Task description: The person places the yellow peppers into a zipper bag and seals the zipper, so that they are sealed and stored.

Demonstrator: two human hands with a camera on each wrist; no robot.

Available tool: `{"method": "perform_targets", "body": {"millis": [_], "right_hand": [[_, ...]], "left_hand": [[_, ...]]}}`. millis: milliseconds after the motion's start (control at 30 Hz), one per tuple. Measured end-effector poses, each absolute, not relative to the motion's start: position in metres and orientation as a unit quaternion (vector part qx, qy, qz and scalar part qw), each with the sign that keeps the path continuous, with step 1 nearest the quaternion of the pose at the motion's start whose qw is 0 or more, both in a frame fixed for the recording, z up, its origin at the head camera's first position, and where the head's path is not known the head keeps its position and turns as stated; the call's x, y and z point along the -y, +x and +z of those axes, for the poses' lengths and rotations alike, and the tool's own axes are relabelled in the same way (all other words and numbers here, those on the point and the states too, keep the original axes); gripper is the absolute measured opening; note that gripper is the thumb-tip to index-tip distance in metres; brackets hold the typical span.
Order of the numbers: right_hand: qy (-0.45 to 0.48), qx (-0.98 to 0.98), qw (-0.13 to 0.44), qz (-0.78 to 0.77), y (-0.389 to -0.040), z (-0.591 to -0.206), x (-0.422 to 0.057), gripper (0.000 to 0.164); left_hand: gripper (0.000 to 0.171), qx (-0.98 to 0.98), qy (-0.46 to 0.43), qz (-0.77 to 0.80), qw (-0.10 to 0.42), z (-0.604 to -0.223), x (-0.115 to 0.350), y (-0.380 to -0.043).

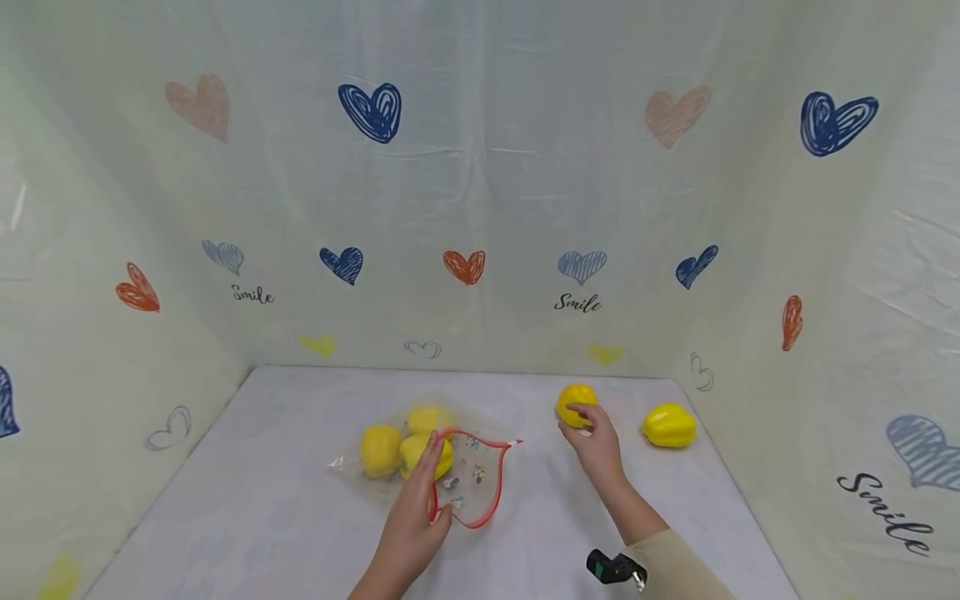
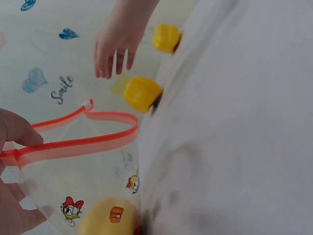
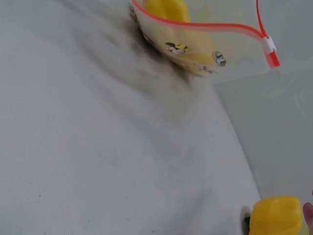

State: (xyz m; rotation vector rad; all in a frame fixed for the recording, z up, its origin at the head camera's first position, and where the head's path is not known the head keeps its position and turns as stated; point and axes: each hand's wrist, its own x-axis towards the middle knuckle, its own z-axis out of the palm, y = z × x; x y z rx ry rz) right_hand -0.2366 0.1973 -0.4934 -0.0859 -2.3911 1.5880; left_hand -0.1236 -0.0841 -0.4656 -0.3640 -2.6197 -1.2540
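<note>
My left hand (image 1: 412,508) holds the mouth of a clear slider bag (image 1: 491,492) at its red rim, thumb on the near edge in the left wrist view. The bag lies on its side with its mouth gaping to the right. Inside are three yellow bell peppers, one of them a bell pepper (image 1: 381,451) at the left. My right hand (image 1: 598,450) hovers over another yellow bell pepper (image 1: 573,400) near the table's back edge. Its fingers (image 2: 117,61) point down with a gap to that pepper (image 2: 142,94) in the left wrist view.
One more yellow bell pepper (image 1: 670,426) lies at the right edge of the white table (image 1: 247,467). Pale sheets (image 1: 480,192) printed with hearts hang behind and at both sides. A small black device (image 1: 615,567) sits at the right sleeve.
</note>
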Motion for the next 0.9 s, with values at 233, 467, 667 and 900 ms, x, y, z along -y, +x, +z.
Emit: {"method": "perform_targets", "body": {"millis": [233,467,667,900], "right_hand": [[-0.041,0.841,0.138,0.522,-0.25,-0.508,-0.206,0.035],[-0.047,0.849,0.149,0.505,-0.266,-0.509,-0.213,0.039],[-0.061,0.857,0.155,0.488,-0.278,-0.511,-0.216,0.041],[-0.085,0.858,0.149,0.485,-0.291,-0.514,-0.219,0.045]], "left_hand": [[0.09,0.89,-0.126,-0.425,0.102,-0.465,0.085,-0.125],[0.09,0.888,-0.136,-0.424,0.116,-0.465,0.086,-0.126],[0.092,0.89,-0.134,-0.42,0.116,-0.467,0.087,-0.125],[0.092,0.892,-0.124,-0.422,0.101,-0.465,0.087,-0.123]]}}
